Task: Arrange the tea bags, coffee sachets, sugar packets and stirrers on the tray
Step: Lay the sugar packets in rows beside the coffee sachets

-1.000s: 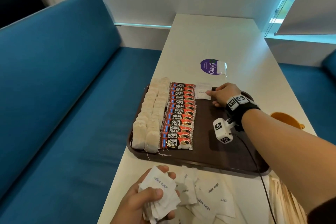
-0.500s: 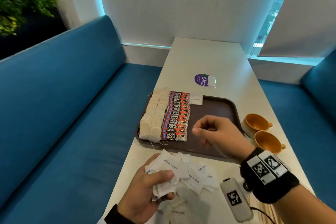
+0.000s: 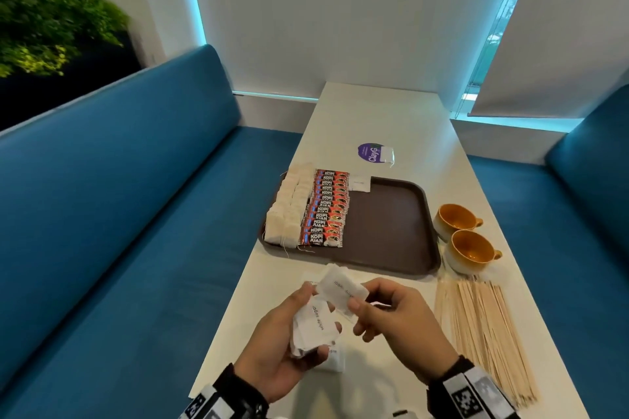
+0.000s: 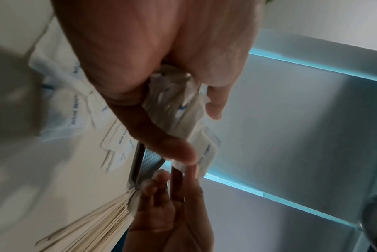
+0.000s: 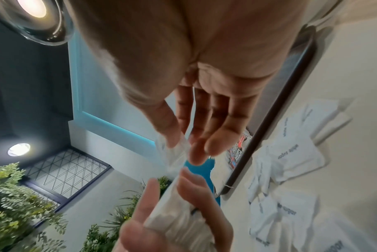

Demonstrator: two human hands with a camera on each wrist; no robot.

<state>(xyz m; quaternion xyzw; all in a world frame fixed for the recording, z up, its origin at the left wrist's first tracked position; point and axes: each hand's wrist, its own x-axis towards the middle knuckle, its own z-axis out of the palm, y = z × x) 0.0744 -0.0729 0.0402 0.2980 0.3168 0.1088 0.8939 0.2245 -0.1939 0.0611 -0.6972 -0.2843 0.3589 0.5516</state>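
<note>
A brown tray (image 3: 394, 224) holds a column of tea bags (image 3: 289, 211), a row of red coffee sachets (image 3: 326, 207) and one white sugar packet (image 3: 359, 183) at its far edge. In front of the tray, my left hand (image 3: 289, 347) grips a bunch of white sugar packets (image 3: 315, 325). My right hand (image 3: 384, 309) pinches the top sugar packet (image 3: 342, 287) of that bunch between thumb and fingers. Loose sugar packets (image 5: 295, 153) lie on the table below the hands. Wooden stirrers (image 3: 483, 330) lie in a pile to the right.
Two orange cups (image 3: 466, 235) stand right of the tray. A purple round sticker with a tea bag (image 3: 376, 153) lies beyond the tray. Blue benches (image 3: 119, 231) flank the narrow white table (image 3: 381, 116). A plant (image 3: 44, 20) stands at far left.
My right hand came back from the tray's far edge, where one sugar packet now lies, to the left hand's bunch and took hold of the top packet. The head view tilted up.
</note>
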